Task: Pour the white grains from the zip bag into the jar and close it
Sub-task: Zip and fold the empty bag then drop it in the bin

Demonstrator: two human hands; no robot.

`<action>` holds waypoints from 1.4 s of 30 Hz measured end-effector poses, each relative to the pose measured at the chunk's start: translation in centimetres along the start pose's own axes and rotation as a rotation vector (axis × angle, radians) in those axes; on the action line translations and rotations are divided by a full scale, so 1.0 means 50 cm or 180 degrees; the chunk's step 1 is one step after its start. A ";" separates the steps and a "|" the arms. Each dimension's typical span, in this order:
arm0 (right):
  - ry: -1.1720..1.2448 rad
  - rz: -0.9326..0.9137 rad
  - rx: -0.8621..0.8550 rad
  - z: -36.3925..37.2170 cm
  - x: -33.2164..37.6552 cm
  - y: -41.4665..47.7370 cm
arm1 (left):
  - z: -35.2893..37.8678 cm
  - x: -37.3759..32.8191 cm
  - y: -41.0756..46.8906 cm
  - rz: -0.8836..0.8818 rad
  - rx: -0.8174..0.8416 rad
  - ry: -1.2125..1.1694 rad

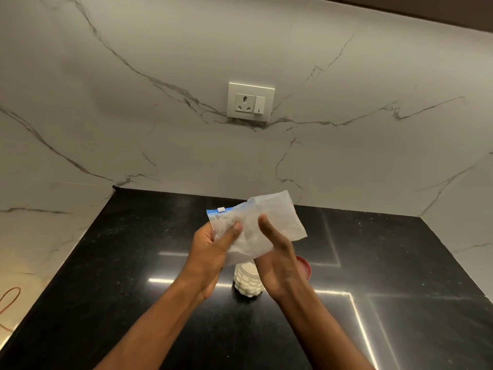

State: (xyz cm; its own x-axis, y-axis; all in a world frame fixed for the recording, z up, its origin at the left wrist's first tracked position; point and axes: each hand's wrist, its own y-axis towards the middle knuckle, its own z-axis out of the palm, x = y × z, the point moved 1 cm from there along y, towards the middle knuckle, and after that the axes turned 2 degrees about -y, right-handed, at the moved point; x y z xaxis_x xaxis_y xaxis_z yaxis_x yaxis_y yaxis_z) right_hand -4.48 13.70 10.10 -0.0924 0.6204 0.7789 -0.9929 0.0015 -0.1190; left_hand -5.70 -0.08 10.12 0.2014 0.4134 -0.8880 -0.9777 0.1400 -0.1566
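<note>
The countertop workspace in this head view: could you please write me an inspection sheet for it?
Surface: black polished countertop, bright light reflections.
Job's things: zip bag held above the jar, looks nearly empty; jar holds white grains, uncapped; red lid beside it on the counter.
Clutter: nothing seen.
Grippers: left hand grips the bag near its zip end; right hand open against the bag.
Cables: orange cord at left edge.
Surroundings: marble wall with socket and switch.

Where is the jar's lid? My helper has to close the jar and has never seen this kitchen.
Look at the black countertop below the marble wall. Near its middle stands the jar of white grains, under the zip bag. The lid lies just right of it, half hidden by the right hand: the only red, round thing there.
</note>
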 end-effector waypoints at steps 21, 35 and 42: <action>-0.5687 -0.2716 -0.0036 -0.031 -0.054 0.035 | 0.037 -0.002 -0.017 0.0153 0.0418 0.0123; -0.4953 -0.1932 0.1069 -0.026 -0.078 -0.044 | -0.015 0.003 0.012 0.0305 -0.0589 0.0434; -0.3734 -0.1371 -0.0087 -0.005 0.003 -0.020 | -0.059 0.008 -0.015 0.0908 0.0035 0.1651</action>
State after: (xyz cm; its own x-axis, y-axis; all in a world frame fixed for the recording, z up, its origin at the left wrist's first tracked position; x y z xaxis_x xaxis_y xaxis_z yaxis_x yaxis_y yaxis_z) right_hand -3.47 13.98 10.19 0.2145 -0.5072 0.8347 -0.9584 0.0555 0.2799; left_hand -5.08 -2.69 8.62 -0.1274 -0.0574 -0.9902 -0.9877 0.0984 0.1214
